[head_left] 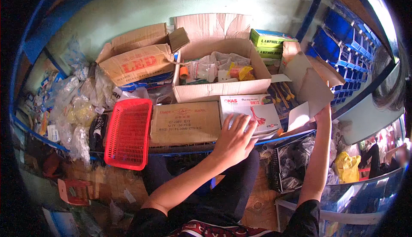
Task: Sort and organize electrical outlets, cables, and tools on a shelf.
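My left hand (pixel 236 136) rests on the front of a white box (pixel 268 108) with a red cable pictured on it, fingers spread and holding nothing. To the right stands an open cardboard box (pixel 314 92) with its pale flaps raised, and dark packets with yellow parts (pixel 283 95) lie beside it. My right hand (pixel 324 113) is at the lower right corner of that box's large flap and grips its edge; the fingertips are partly hidden behind the cardboard. Left of the white box lies a closed brown carton (pixel 184 123).
A red plastic basket (pixel 128 134) overhangs the shelf's front edge. Behind sit an open carton (pixel 223 92) of bagged parts, a tilted carton (pixel 137 67) and green boxes (pixel 269 41). Clear plastic bags (pixel 79 108) heap at left. Blue bins (pixel 347 52) line the right.
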Demonstrator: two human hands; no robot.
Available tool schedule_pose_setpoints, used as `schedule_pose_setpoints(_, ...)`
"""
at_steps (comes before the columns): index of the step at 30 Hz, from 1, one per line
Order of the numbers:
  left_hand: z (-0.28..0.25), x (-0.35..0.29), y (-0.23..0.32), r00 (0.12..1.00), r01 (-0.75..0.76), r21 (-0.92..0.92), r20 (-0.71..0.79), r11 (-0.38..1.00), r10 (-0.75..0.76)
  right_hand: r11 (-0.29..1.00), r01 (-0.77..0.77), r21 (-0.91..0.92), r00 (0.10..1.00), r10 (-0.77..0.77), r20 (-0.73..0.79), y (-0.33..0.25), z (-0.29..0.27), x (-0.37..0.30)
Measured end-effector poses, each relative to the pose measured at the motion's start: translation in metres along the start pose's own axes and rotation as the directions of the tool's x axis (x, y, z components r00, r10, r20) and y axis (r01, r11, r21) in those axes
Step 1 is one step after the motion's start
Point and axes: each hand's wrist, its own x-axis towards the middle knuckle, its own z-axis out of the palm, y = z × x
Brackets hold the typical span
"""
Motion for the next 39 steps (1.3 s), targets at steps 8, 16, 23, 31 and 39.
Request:
schedule_pose_setpoints(8,0.003,0.157,0.034,0.886,-0.439,-0.201,-0.256,0.876,0.386,0.995,-0.08,0.058,0.994,0.075,0.083,0.002,0.013,-0.03)
schedule_pose_setpoints(16,0.087,0.283,0.059,0.913,-0.364,-0.152,0.138,0.919,0.384,0.979,-0.202,0.013,0.979,0.202,-0.041,0.0,-0.009,-0.02)
schedule_pose_setpoints(23,0.06,0.29,0.041,0.928,-0.223,-0.32,0.22,0.921,0.302,0.986,-0.161,-0.036,0.987,0.162,0.019,-0.005,0.013,-0.033)
schedule_pose_setpoints(31,0.101,0.284,0.005,0.842,0.101,0.111,0.52,0.989,-0.144,0.98,-0.197,0.028,0.978,0.198,-0.058,0.007,0.021,-0.045)
schedule_pose_setpoints(39,0.112,0.28,-0.004,0.937,0.022,-0.273,0.34,0.962,0.076,0.981,-0.174,-0.086,0.983,0.168,-0.077,-0.001,0.021,-0.062)
